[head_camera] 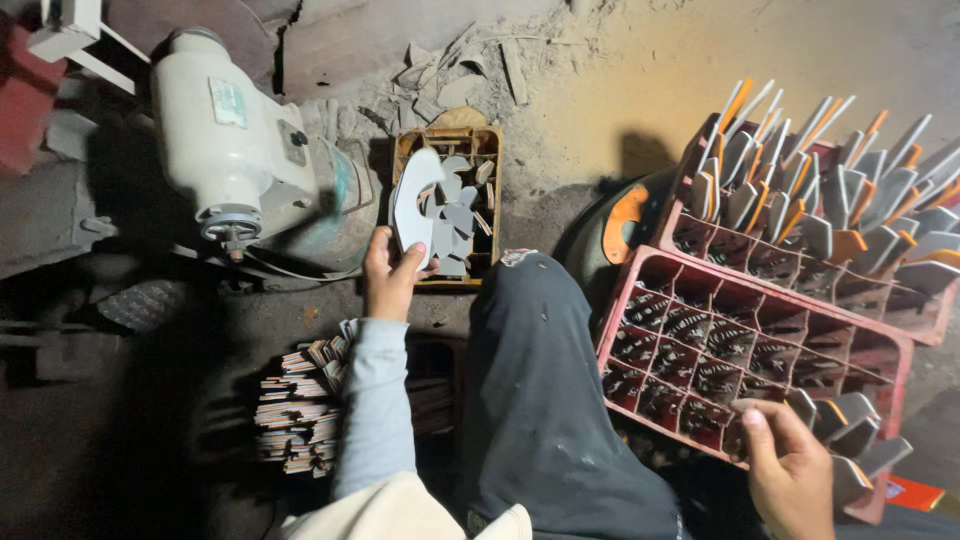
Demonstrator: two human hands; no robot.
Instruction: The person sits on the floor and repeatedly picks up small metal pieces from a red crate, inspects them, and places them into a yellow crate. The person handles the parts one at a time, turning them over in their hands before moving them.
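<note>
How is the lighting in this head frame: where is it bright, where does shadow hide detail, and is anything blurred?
Head view: warm light falls on the sandy floor at upper right; the lower left around the stacked pieces sinks into deep shadow; the left hand and the right hand look sharp, and the pale motor shows no glare.

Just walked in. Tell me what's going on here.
A person sits on a dusty floor among crates of cut pieces. The left hand holds a white curved piece over a small yellow crate beside a cream motor. The right hand rests on the near red crate, touching grey pieces in its corner slots. A second red crate behind is full of them. A stack lies by the left arm.
</note>
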